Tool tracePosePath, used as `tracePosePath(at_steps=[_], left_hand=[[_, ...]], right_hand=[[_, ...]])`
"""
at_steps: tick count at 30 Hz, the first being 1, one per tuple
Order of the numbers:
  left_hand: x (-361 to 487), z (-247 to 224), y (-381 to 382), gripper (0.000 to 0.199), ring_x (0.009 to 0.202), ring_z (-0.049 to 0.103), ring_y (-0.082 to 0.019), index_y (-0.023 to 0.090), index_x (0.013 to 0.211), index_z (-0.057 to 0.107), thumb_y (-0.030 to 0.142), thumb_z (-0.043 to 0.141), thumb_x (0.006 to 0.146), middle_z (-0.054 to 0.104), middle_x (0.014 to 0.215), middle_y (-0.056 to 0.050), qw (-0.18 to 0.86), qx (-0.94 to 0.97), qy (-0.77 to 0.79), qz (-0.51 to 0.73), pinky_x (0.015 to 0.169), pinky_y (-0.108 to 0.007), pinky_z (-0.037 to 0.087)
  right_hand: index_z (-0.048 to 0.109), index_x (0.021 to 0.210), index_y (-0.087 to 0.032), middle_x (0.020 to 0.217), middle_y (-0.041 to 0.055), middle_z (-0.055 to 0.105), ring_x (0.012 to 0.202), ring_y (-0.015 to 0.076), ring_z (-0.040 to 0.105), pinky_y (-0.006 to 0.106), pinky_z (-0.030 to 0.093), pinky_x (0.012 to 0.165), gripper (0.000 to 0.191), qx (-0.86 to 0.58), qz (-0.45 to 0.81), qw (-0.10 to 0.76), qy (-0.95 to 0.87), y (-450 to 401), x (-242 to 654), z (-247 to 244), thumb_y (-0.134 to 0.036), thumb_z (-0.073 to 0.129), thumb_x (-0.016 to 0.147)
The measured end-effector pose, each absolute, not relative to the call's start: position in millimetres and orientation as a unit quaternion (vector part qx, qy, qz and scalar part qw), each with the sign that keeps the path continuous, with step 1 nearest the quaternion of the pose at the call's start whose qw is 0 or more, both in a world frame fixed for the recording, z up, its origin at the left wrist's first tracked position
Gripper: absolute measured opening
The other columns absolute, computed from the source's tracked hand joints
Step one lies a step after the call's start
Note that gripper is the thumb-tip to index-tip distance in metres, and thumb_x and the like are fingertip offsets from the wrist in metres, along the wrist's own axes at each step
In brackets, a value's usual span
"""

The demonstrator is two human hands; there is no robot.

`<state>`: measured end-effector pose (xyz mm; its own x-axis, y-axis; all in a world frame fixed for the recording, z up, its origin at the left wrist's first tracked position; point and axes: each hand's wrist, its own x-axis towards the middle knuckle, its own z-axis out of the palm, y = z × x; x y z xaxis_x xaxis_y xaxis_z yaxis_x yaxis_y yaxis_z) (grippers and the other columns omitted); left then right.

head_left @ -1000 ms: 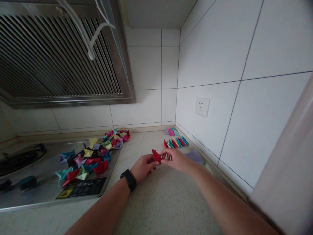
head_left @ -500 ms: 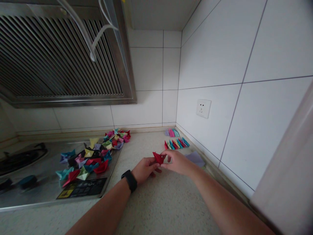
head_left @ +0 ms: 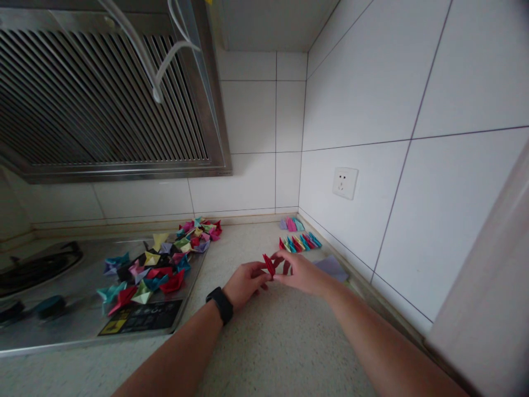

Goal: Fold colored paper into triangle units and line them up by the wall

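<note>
Between both hands, just above the countertop (head_left: 264, 353), is a small red folded paper piece (head_left: 269, 265), seen nearly edge-on with its layers showing. My left hand (head_left: 244, 284), with a black band on the wrist, pinches it from the left. From the right, my right hand (head_left: 300, 271) grips it between thumb and fingers. Behind my right hand stands a row of folded papers (head_left: 300, 242) in red, yellow, green and blue. A smaller group of pink, purple and teal folded papers (head_left: 291, 224) lies farther back. Purple paper sheets (head_left: 332, 268) lie to the right.
On the left, many colourful origami pieces (head_left: 159, 273) lie heaped over the steel gas stove (head_left: 88, 331) and its edge. A range hood (head_left: 124, 175) hangs above. The tiled wall with a socket (head_left: 345, 183) bounds the right side.
The red paper piece has turned from showing a broad pointed face to a narrow, layered edge. Both hands have stayed in almost the same place, still holding it.
</note>
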<state>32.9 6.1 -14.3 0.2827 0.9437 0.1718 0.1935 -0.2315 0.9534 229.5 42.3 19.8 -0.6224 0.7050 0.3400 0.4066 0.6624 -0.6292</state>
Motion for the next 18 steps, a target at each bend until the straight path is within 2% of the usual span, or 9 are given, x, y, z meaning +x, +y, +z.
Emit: tracePosePath(at_steps=[3,9,18], left_hand=[[33.0,-15.5,6.8,0.044,0.066,0.063,-0.015,0.014,0.116,0.058,0.041,0.057,0.080,0.068,0.091,-0.010,0.446,0.652,0.440,0.426,0.046,-0.020,0.041],[33.7,-15.0,5.8,0.040,0.065,0.063,-0.014,0.014,0.108,0.058,0.043,0.056,0.081,0.068,0.089,-0.010,0.455,0.649,0.439,0.423,0.045,-0.018,0.041],[34.3,-11.9,3.7,0.045,0.070,0.064,-0.016,0.014,0.112,0.057,0.045,0.057,0.080,0.067,0.092,-0.011,0.468,0.648,0.426,0.425,0.047,-0.019,0.042]], right_hand=[[0.054,0.102,-0.020,0.095,0.0034,0.065,0.068,0.0119,0.058,0.023,0.041,0.060,0.032,-0.315,0.263,0.297,-0.862,40.9,229.1,20.5,-0.024,0.068,0.073],[0.058,0.090,-0.019,0.077,0.0000,0.063,0.064,0.0119,0.055,0.022,0.039,0.057,0.022,-0.324,0.252,0.268,-0.872,39.8,229.1,22.6,-0.030,0.068,0.075],[0.060,0.089,-0.019,0.080,0.0011,0.062,0.066,0.0123,0.053,0.022,0.037,0.058,0.020,-0.322,0.214,0.275,-0.881,42.7,231.1,19.9,-0.031,0.068,0.075]])
